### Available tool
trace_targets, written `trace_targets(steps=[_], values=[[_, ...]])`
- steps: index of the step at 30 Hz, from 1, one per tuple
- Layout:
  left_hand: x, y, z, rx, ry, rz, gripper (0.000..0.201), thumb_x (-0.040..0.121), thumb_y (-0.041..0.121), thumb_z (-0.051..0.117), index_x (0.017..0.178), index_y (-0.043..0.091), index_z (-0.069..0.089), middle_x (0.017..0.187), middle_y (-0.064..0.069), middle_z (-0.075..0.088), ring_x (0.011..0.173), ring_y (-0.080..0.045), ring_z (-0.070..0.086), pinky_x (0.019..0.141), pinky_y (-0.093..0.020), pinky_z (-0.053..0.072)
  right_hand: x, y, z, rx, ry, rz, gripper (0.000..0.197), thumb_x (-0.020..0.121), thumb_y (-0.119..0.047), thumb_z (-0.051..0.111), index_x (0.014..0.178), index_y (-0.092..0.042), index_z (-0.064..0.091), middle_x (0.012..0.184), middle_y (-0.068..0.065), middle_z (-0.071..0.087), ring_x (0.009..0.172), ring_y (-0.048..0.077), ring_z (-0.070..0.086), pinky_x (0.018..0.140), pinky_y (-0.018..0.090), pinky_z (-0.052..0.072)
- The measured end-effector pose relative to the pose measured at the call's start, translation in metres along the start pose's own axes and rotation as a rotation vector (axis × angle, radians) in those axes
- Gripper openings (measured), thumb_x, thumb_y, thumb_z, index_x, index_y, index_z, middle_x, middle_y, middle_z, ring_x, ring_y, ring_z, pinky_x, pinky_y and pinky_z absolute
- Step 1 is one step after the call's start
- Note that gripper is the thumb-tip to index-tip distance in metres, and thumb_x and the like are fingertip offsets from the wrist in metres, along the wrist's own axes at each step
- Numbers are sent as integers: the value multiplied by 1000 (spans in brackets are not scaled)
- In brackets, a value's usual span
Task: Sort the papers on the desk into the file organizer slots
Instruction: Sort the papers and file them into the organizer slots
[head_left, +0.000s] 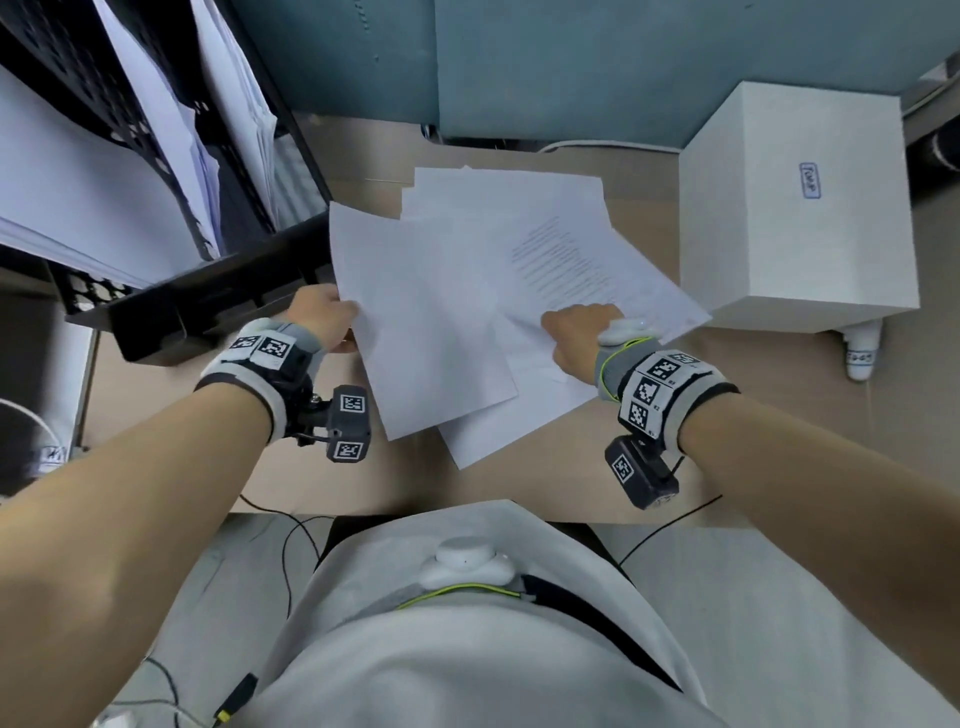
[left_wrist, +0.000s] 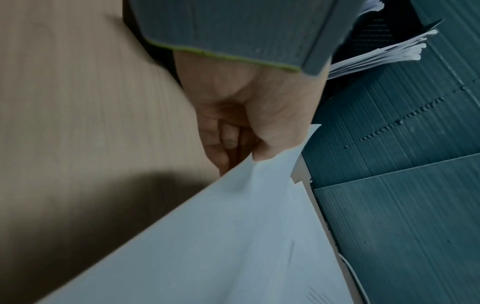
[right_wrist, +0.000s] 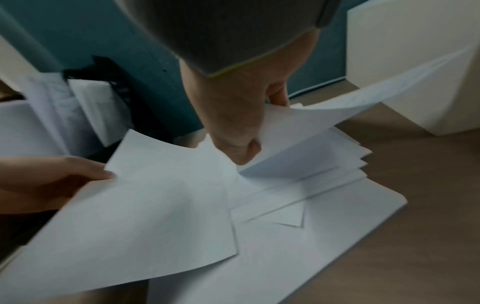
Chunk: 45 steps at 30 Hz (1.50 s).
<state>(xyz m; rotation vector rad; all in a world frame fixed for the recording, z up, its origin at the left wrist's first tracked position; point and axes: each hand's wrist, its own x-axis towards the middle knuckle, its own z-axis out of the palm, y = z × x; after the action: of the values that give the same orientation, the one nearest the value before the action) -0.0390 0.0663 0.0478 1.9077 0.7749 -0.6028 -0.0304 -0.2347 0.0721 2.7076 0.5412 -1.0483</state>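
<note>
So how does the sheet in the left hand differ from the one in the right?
The left hand holds a blank sheet by its left edge, lifted toward the file organizer. The right hand grips a printed sheet raised off the pile. Both are white paper.

Two hands (head_left: 324, 319) (head_left: 576, 338); one file organizer (head_left: 208, 291); one white box (head_left: 795, 208); one bottle (head_left: 862, 353).

The setting is an office workstation. A light wood-grain laminate tabletop (head_left: 727, 415) carries a black perforated plastic file organizer (head_left: 197, 306) whose slots hold white sheets, and a loose pile of white printed paper sheets (head_left: 519, 249). A teal corrugated partition panel (head_left: 571, 67) closes off the rear. A white rectangular box with a small label (head_left: 800, 208) stands on the right.
</note>
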Motion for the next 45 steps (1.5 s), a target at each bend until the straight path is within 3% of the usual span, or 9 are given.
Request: trace_targets(steps=[3, 8, 15, 20, 26, 31, 39, 42, 45], values=[[2, -3, -6, 61, 48, 6, 26, 91, 2, 43, 105, 1, 65, 101, -16, 66, 76, -26, 64, 50, -27, 56, 14, 4, 13, -43, -118, 148, 23, 89, -7, 45, 108, -19, 49, 76, 5, 53, 56, 22, 50, 53, 25, 41], [8, -15, -19, 275, 121, 90, 23, 87, 8, 43, 89, -1, 64, 94, -21, 66, 84, -35, 66, 74, -47, 59, 36, 10, 32, 7, -201, 207, 11, 91, -16, 49, 101, -11, 47, 70, 3, 48, 55, 18, 47, 48, 24, 32], [12, -40, -21, 283, 156, 163, 19, 94, 14, 46, 93, 6, 64, 84, -12, 59, 75, -21, 54, 59, -27, 42, 61, -2, 52, 102, 99, 19, 50, 95, -36, 48, 136, -10, 38, 148, 10, 32, 129, 31, 39, 94, 43, 43], [17, -56, -25, 169, 142, 96, 18, 95, 17, 49, 84, 17, 62, 75, -4, 58, 64, -15, 53, 64, -24, 47, 93, -25, 57, 59, 115, -119, 67, 91, -34, 56, 144, -7, 25, 159, 14, 9, 142, 32, 23, 109, 45, 34], [22, -64, -26, -56, 105, -10, 20, 93, 21, 53, 106, 19, 69, 103, -15, 69, 90, -28, 65, 90, -50, 54, 109, -41, 44, -85, 131, -100, 50, 89, -33, 59, 126, -5, 41, 137, 16, 37, 115, 32, 47, 70, 38, 41], [21, -58, -23, -165, 66, -28, 17, 93, 17, 54, 98, 20, 70, 103, -15, 70, 90, -28, 66, 91, -51, 53, 120, -52, 36, -105, 50, -22, 29, 88, -16, 52, 116, -11, 52, 118, 9, 48, 104, 28, 55, 69, 34, 39], [19, -43, -39, -220, 88, 31, 15, 93, 10, 57, 93, 18, 70, 105, -18, 70, 97, -38, 67, 88, -53, 54, 95, -13, -8, 1054, 284, 190, 32, 97, -13, 40, 66, -9, 47, 70, 5, 49, 70, 23, 46, 58, 29, 36], [23, -32, -39, -191, 89, 68, 21, 93, 11, 56, 82, 24, 69, 99, -16, 70, 92, -36, 68, 86, -51, 56, 73, 1, -20, 1635, 316, 298, 22, 97, -16, 48, 76, -18, 56, 80, -1, 59, 79, 22, 60, 73, 35, 53], [23, -21, -33, -176, 87, 109, 24, 92, 12, 55, 79, 26, 69, 92, -10, 71, 85, -30, 68, 82, -46, 58, 56, 12, -25, 1689, 329, 324, 16, 96, -14, 49, 92, -16, 64, 93, 3, 68, 83, 22, 65, 78, 40, 56]])
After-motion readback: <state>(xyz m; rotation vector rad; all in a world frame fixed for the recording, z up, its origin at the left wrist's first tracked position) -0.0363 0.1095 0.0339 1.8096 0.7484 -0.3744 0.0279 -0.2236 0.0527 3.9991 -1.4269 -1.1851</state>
